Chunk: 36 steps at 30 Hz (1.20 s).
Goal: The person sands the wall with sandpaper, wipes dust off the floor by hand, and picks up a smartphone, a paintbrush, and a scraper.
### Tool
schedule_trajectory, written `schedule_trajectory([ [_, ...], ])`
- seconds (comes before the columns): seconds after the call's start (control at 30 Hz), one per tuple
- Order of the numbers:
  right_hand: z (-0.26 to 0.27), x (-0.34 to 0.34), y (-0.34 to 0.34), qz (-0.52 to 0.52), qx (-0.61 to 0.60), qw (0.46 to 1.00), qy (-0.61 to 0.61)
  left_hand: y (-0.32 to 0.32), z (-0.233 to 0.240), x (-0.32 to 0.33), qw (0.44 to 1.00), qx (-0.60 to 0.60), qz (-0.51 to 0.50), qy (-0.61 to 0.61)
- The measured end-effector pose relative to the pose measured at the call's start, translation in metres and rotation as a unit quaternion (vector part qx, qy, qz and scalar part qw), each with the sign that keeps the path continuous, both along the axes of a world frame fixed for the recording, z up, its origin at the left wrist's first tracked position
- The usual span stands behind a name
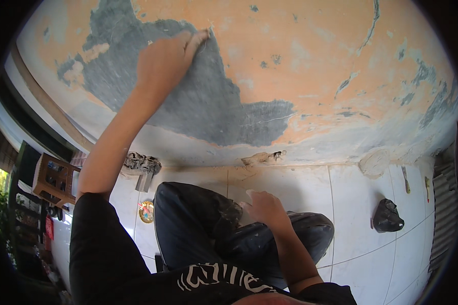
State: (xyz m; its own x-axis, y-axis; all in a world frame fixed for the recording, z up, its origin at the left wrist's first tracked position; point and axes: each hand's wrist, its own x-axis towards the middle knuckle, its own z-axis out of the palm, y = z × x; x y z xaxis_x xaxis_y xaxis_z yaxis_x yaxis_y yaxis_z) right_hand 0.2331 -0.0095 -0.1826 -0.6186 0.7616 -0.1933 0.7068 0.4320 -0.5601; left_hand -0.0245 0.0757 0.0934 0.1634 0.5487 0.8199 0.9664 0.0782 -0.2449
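My left hand [166, 59] is raised to the wall. Its bent fingers meet the upper edge of a dark grey bare patch [198, 99], where peeling orange paint [290, 45] begins. Whether a small flake or tool sits between those fingertips is too blurred to tell. Low over my crossed legs [191, 217], in dark trousers with pale dust on them, hovers my right hand [266, 207]. Its fingers are partly curled, and I cannot tell whether they hold anything. Behind it lies the white tiled floor [297, 183] along the wall's base.
Grey rubble [142, 163] lies by the wall, near a flat metal piece [144, 182] and a gold-coloured dish [146, 212]. At left stands a brown plastic stool [55, 179]. To the right are a black plastic bag [388, 216], two slim tools, and a corrugated sheet [444, 217].
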Motion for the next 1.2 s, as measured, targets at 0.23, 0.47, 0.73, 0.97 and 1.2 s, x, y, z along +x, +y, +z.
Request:
schedule_trajectory([
  [0.23,0.004,0.000,0.001,-0.001,-0.016,1.000,-0.010,0.023,-0.024,-0.003,0.990,0.086,0.035,0.103],
  [0.47,-0.006,0.002,0.001,0.001,0.023,1.000,0.013,0.006,-0.017,0.005,0.998,-0.029,0.032,0.039],
  [0.73,0.001,0.002,0.001,0.004,0.014,1.000,0.015,0.005,-0.012,0.006,0.998,-0.016,0.036,-0.050],
  [0.97,0.005,-0.002,-0.002,0.014,-0.007,1.000,-0.008,0.005,0.026,0.000,0.998,-0.057,0.000,-0.012],
  [1.2,-0.004,0.002,0.000,-0.005,0.024,1.000,-0.004,0.008,0.004,-0.008,0.999,-0.034,-0.015,-0.003],
])
